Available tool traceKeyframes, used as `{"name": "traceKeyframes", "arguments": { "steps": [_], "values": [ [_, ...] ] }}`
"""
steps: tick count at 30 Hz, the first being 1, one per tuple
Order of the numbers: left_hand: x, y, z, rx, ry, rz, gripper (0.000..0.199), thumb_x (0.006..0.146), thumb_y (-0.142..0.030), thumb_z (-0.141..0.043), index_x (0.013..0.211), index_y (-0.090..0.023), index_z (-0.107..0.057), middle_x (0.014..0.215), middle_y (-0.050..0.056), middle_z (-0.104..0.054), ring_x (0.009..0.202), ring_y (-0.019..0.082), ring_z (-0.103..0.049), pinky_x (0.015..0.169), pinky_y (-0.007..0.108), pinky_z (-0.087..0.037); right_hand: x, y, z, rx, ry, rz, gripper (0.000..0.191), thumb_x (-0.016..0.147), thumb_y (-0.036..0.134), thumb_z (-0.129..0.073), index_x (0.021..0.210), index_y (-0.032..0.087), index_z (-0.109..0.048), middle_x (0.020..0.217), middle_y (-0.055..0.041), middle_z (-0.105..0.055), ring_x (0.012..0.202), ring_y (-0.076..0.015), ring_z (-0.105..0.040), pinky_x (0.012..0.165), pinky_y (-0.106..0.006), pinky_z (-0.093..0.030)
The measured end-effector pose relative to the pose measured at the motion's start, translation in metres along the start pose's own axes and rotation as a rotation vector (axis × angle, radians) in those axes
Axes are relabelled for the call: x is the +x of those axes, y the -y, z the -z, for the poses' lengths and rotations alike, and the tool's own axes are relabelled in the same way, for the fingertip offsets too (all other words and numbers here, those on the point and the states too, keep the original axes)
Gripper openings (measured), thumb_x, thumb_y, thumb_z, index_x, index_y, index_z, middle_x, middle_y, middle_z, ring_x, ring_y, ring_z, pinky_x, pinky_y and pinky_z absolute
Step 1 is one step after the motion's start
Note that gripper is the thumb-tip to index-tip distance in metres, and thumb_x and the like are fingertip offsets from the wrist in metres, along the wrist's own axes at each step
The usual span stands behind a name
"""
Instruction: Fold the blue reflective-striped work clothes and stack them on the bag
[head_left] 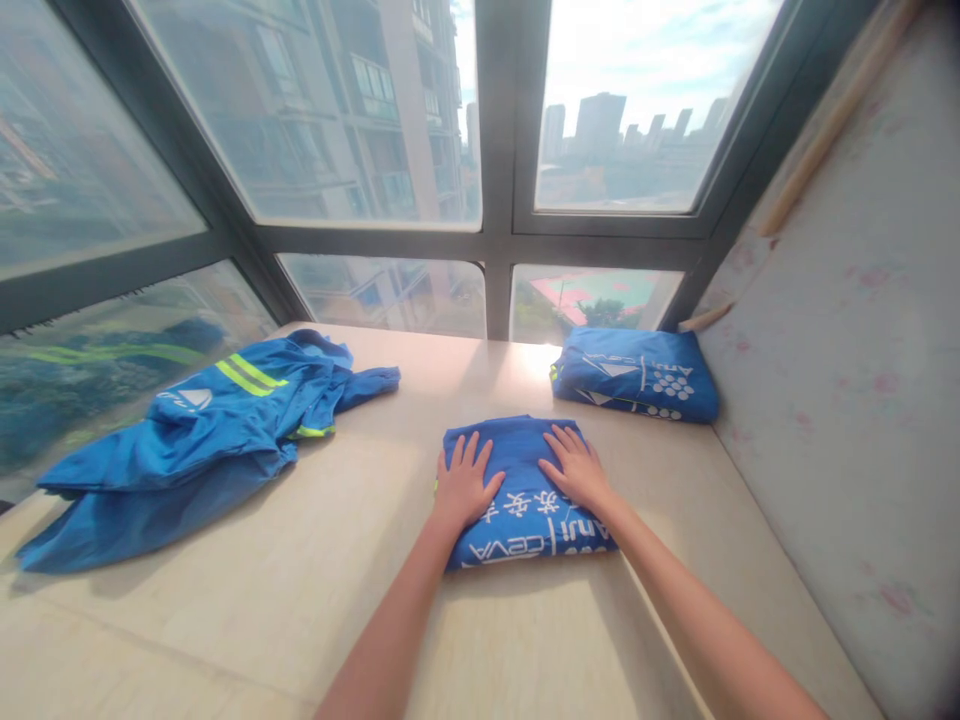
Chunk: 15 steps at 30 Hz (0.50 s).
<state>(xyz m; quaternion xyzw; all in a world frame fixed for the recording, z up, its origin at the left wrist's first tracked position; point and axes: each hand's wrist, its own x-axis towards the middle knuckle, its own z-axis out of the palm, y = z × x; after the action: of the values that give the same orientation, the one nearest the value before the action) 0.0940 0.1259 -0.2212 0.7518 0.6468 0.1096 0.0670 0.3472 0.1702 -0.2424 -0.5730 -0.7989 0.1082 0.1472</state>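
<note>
A folded blue work jacket (517,450) with white lettering lies in front of me as a flat rectangle. My left hand (466,482) rests on its left part, palm down with fingers spread. On its right part lies my right hand (576,468), also flat with the fingers apart. Neither hand grips the cloth. To the left, an unfolded blue jacket (225,420) with yellow-green reflective stripes is spread out in loose wrinkles. Another folded blue garment (637,375), with white print showing, sits at the back right corner.
The pale wood-like surface (360,620) carries all the garments. Windows with dark grey frames (499,245) border it at the back and left. A flowered wall (840,400) closes off the right side, close to the back folded garment.
</note>
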Motion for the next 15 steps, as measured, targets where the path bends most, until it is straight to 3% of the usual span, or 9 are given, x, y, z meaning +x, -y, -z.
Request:
{"name": "traceKeyframes", "arguments": {
  "steps": [6, 15],
  "values": [
    [-0.012, 0.0, 0.002, -0.019, -0.012, -0.003, 0.062, 0.099, -0.056, -0.04, 0.153, -0.027, -0.045, 0.163, 0.01, -0.037, 0.153, 0.036, -0.022, 0.123, 0.061, -0.013, -0.013, 0.008, 0.006, -0.01, 0.011, -0.026, 0.055, 0.1, 0.05, -0.045, 0.148, 0.023, -0.051, 0.158, -0.0111, -0.043, 0.151, -0.0314, -0.03, 0.122, -0.054, -0.024],
    [-0.07, -0.023, 0.004, -0.116, -0.002, -0.072, 0.054, 0.096, -0.049, -0.051, 0.146, -0.027, -0.054, 0.162, 0.01, -0.038, 0.151, 0.035, -0.029, 0.123, 0.061, -0.016, -0.097, 0.013, 0.002, 0.05, -0.056, -0.063, 0.055, 0.099, 0.048, -0.045, 0.147, 0.023, -0.053, 0.16, -0.0097, -0.04, 0.15, -0.0334, -0.031, 0.12, -0.058, -0.027]
  ]
}}
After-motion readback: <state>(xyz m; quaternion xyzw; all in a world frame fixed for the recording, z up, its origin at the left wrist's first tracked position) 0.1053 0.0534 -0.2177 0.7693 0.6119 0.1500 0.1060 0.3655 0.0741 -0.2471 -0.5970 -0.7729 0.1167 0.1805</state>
